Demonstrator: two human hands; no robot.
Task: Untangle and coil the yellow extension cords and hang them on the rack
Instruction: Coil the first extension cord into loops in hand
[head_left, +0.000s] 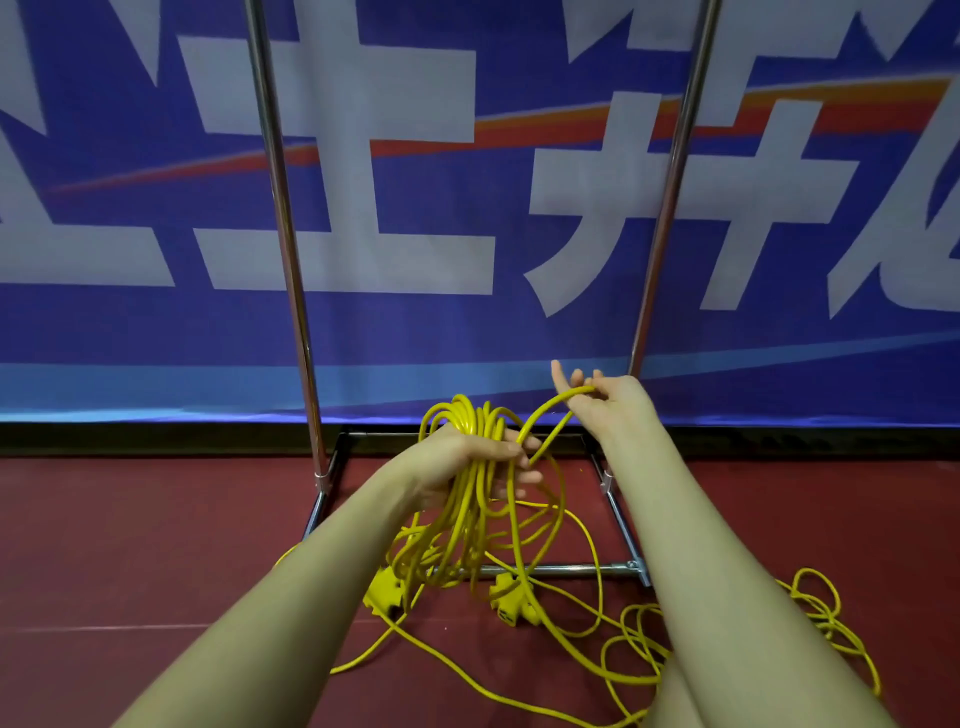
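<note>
The left hand (470, 457) grips a thick bundle of coiled yellow rubber extension cord (467, 499), its fingers curled round the top of the loops, which hang down from the fist toward the dark red floor (156, 545). The right hand (597, 400), raised a little higher and further forward, pinches a single strand of the same yellow cord (550, 415); that strand arcs back down to the bundle in the left hand, while one finger of the right hand points upward. Below the hanging loops two chunky yellow socket blocks (387, 590) lie on the floor, just beside the front crossbar of a chrome tube rack (283, 208), whose two uprights rise on either side of the hands. More loose yellow cord (639, 660) sprawls in tangled loops over the floor to the right, under the right forearm. Behind the rack hangs a blue banner with large white characters (415, 156).
</note>
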